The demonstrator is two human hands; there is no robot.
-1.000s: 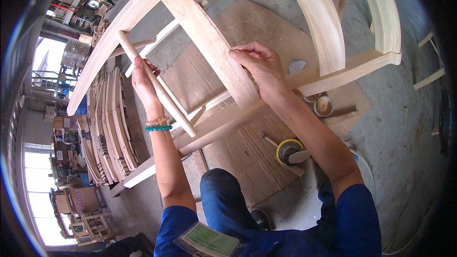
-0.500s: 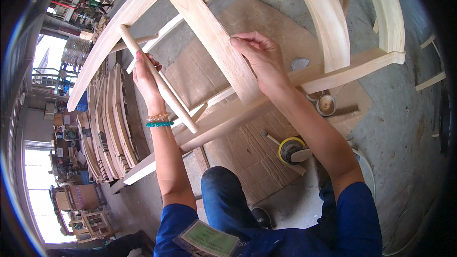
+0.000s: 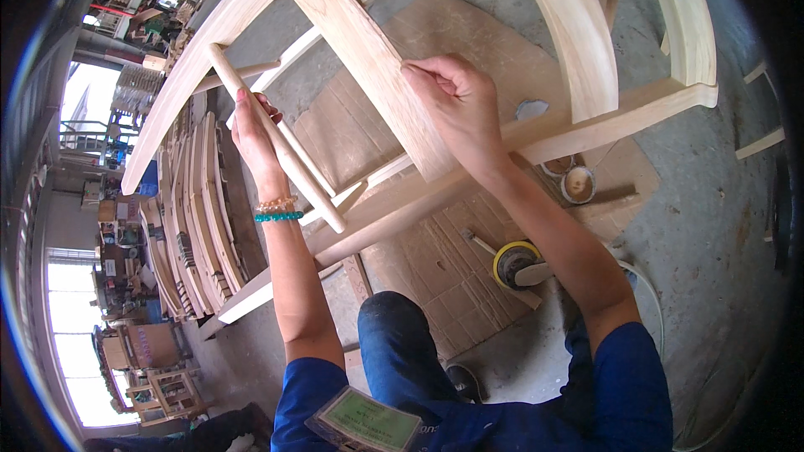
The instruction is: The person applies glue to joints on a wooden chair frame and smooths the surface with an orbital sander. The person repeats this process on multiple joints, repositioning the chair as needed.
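At the fingertips of the right hand (image 3: pixel 459 105), a change is being shown: half a second ago the fingers were being held more extended, and now they are being curled in more tightly toward the palm. Thumb and forefinger are being brought together at the right edge of a broad, flat, pale wooden slat (image 3: pixel 360 46); whether that edge is being pinched or merely touched cannot be told. By the left hand (image 3: pixel 255 138), a slender, round, pale wooden rod (image 3: pixel 295 169) is being gripped near its middle, the thumb being laid along the near side and the fingers being wrapped behind, much as before. The slat is being held slanting between a long, curved, pale wooden beam (image 3: pixel 180 67) at the upper left and a thick, pale wooden rail (image 3: pixel 368 222) below. Farther out, flattened brown cardboard (image 3: pixel 452 301) is being overhung by the rail. On it, near the right forearm, a round, yellow-rimmed power sander (image 3: pixel 506 267) is being seen, and a small round cup (image 3: pixel 578 201) is being partly neighboured by the rail's right-hand stretch.
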